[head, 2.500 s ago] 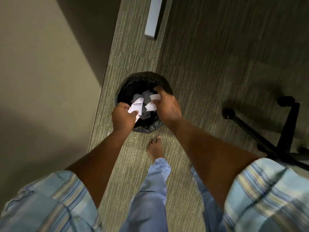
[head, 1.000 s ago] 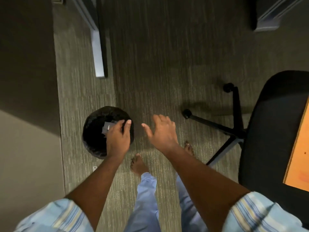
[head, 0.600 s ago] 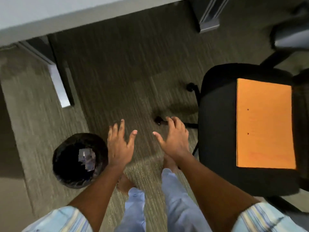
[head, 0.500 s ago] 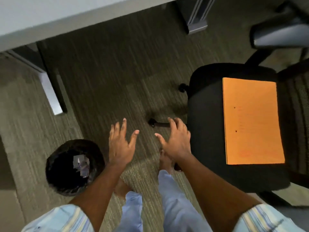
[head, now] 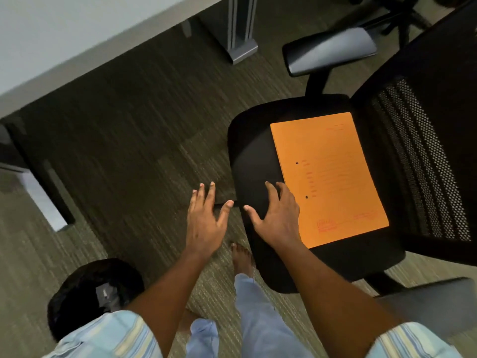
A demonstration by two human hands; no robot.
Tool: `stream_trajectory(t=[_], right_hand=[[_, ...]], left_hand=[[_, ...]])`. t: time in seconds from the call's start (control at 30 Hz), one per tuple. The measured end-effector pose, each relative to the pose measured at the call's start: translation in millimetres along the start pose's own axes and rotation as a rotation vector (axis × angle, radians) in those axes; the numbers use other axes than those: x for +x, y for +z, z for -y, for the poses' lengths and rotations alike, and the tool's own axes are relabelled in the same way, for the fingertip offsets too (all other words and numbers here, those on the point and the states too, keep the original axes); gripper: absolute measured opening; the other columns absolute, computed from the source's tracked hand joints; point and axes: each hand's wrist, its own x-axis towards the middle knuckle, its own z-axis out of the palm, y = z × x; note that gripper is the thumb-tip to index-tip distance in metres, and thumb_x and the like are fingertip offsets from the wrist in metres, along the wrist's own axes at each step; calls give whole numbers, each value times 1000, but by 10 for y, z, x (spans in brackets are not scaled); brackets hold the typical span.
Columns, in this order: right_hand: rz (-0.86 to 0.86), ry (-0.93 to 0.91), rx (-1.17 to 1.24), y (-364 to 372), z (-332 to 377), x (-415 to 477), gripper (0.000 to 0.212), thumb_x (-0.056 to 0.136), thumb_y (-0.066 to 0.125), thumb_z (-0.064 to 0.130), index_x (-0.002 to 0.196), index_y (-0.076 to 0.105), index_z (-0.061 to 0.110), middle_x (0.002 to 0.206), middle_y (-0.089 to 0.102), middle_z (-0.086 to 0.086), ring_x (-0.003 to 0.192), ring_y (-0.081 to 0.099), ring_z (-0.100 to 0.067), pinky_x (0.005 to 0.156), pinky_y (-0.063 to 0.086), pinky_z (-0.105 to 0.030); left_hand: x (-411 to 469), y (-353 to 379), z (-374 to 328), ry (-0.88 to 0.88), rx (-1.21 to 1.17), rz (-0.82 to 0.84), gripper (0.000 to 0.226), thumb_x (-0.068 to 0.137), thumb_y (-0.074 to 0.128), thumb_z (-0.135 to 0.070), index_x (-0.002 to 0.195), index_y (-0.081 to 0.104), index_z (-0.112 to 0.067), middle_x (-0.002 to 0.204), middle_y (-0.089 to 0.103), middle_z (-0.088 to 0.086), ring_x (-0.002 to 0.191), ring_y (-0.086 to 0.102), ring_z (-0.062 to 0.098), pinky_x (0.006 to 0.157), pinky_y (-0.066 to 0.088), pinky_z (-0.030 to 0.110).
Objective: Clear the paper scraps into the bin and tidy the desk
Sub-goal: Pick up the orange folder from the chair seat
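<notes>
Both left hand [head: 204, 223] and right hand [head: 277, 218] are spread, empty; I'd slip fingers [head: 271, 188] under the folder's [head: 330, 177] frame-left edge, lifting flat.

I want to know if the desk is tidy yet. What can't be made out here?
Head view:
Desk: only a strip shows; the frame's top and left edges cut off the rest.
Bin: the left sleeve covers part; its inside is dark.
Orange folder: print too small and blurred to read.

Matt orange paper folder [head: 330, 177], black mesh chair back [head: 423, 161], ribbed carpet [head: 124, 140]
</notes>
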Motion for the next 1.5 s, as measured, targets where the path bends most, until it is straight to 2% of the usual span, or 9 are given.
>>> stream_trajectory(t=[0.23, 0.4, 0.67, 0.8, 0.97, 1.1, 1.3, 1.4, 1.5], right_hand=[[-77, 159, 7, -299, -493, 234, 76, 82, 46, 68, 141, 28, 24, 147, 29, -13, 132, 30, -31, 103, 34, -50], [-99, 286, -21, -456, -954, 384, 78, 82, 50, 66, 142, 25, 24, 146, 28, -14, 130, 32, -32, 102, 35, -52], [-98, 501, -69, -615, -1728, 572, 80, 81, 49, 66, 143, 23, 23, 146, 25, -16, 129, 32, -35, 103, 32, -56], [-49, 612, -77, -652, -2004, 669, 75, 88, 44, 61, 145, 20, 19, 148, 28, -18, 134, 28, -36, 107, 27, -59], [-6, 634, 4, -610, -2113, 733, 66, 93, 41, 53, 144, 24, 15, 142, 37, -16, 131, 35, -34, 107, 26, -60], [-19, 670, 26, -562, -2059, 749, 64, 93, 42, 52, 142, 27, 14, 139, 36, -17, 127, 36, -34, 106, 30, -57], [-37, 735, 101, -618, -1909, 776, 75, 88, 46, 59, 143, 23, 14, 134, 34, -20, 121, 39, -38, 102, 36, -55], [-33, 727, 143, -669, -1813, 758, 78, 85, 45, 65, 140, 26, 13, 129, 33, -17, 113, 45, -35, 95, 44, -53], [-16, 715, 207, -720, -1664, 717, 75, 83, 42, 70, 130, 34, 12, 121, 34, -13, 99, 47, -28, 80, 47, -43]], left_hand=[[168, 424, -671, -20, -101, 129, 75, 88, 33, -64, 148, 25, -19, 153, 34, 8, 142, 27, 23, 115, 25, 39], [309, 792, -1092, -187, -189, 229, 64, 91, 49, -50, 140, 36, -11, 126, 57, 8, 117, 54, 24, 92, 44, 35], [485, 1146, -1412, -408, -229, 219, 53, 83, 69, -26, 127, 46, -6, 116, 57, 10, 105, 58, 25, 77, 42, 29], [501, 1245, -1471, -460, -309, 210, 42, 77, 75, -16, 99, 40, -21, 98, 54, 0, 93, 59, 19, 59, 41, 21], [529, 1322, -1391, -478, -388, 291, 31, 78, 71, -6, 91, 48, -23, 98, 65, 3, 92, 64, 20, 78, 55, 36], [517, 1277, -1350, -465, -540, 326, 34, 82, 64, 1, 85, 51, -30, 93, 65, -2, 90, 63, 14, 71, 55, 32], [502, 1022, -1321, -453, -731, 380, 39, 87, 55, 3, 93, 53, -35, 99, 70, 1, 93, 67, 14, 76, 57, 38], [511, 826, -1300, -414, -751, 353, 37, 89, 52, 3, 98, 55, -32, 103, 69, 3, 97, 67, 16, 82, 57, 42], [515, 593, -1291, -356, -771, 333, 35, 90, 51, 3, 107, 55, -28, 107, 69, 3, 100, 66, 16, 84, 56, 42]])
